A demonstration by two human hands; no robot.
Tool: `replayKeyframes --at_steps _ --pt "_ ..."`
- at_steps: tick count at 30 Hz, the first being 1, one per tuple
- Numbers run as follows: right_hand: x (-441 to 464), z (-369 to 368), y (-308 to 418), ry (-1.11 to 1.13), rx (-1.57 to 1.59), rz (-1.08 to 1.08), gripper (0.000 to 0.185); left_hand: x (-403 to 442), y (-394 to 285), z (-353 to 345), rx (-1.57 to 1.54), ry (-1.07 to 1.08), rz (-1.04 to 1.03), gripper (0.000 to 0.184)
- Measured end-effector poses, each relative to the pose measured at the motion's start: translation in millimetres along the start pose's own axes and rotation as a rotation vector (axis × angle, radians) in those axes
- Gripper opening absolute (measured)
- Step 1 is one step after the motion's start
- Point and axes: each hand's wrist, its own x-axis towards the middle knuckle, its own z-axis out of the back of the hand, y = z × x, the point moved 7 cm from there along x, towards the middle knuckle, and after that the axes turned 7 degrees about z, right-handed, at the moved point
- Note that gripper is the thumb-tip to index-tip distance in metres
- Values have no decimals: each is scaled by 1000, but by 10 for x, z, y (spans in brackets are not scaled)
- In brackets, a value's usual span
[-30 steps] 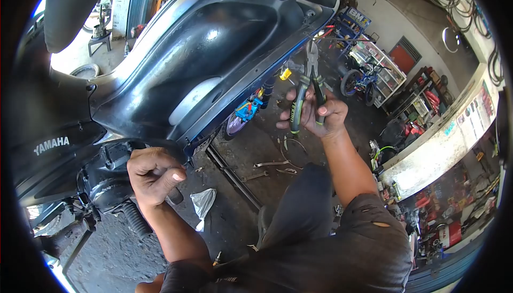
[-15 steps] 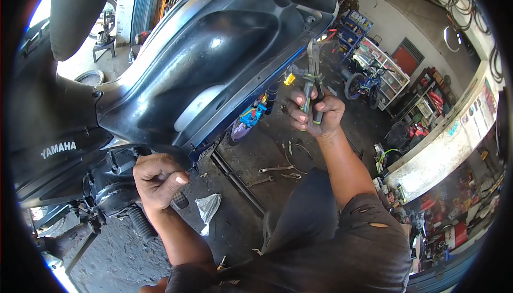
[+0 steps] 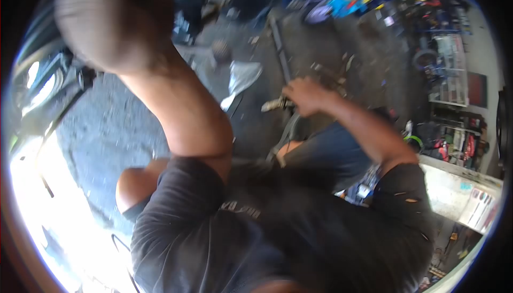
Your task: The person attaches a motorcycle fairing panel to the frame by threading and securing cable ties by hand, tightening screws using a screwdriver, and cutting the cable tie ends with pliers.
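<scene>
At the upper left, my left hand (image 3: 115,23) is raised close to the camera, so smeared by motion that its fingers cannot be told apart. Near the middle, my right hand (image 3: 307,96) is closed around the pliers (image 3: 274,104), whose blurred end sticks out to the left. It is over the dark metal bar (image 3: 280,50) and above my bent knee. To the left of the bar lies a whitish plastic bag (image 3: 244,79) on the floor.
Blurred motorcycle parts (image 3: 80,76) show at the left edge. Blue and purple parts (image 3: 344,4) are at the top. A white shelf rack (image 3: 449,68) stands at the right, above a pale counter (image 3: 449,191). Small items lie on the dark floor (image 3: 374,52).
The view has swung down, so the large motorcycle body has mostly left it. My left hand has come up close to the camera; my right hand has lowered with the pliers.
</scene>
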Motion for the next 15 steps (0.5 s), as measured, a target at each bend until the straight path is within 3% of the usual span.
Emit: replayKeyframes --at_steps 1,4,6,8,11,14,15 --pt "222 -229 -49 -27 66 -38 52 94 -112 247 -223 -59 64 30" --pt "799 -633 -118 -225 158 13 50 155 -415 93 -204 103 -95 36" --pt "1057 -748 85 -344 191 40 49 43 -592 278 -278 -70 -175 33" --pt "1325 -800 513 -403 290 281 48 -53 -806 462 -348 -240 -256 32" --pt "1557 -964 1309 -286 246 554 48 -84 -1005 586 -472 -372 -364 34" --pt "1639 -1190 1792 -375 237 614 42 -97 -824 452 16 -23 -162 39" --pt "1655 -1217 1868 -379 235 586 39 29 -718 373 -32 9 -191 39"
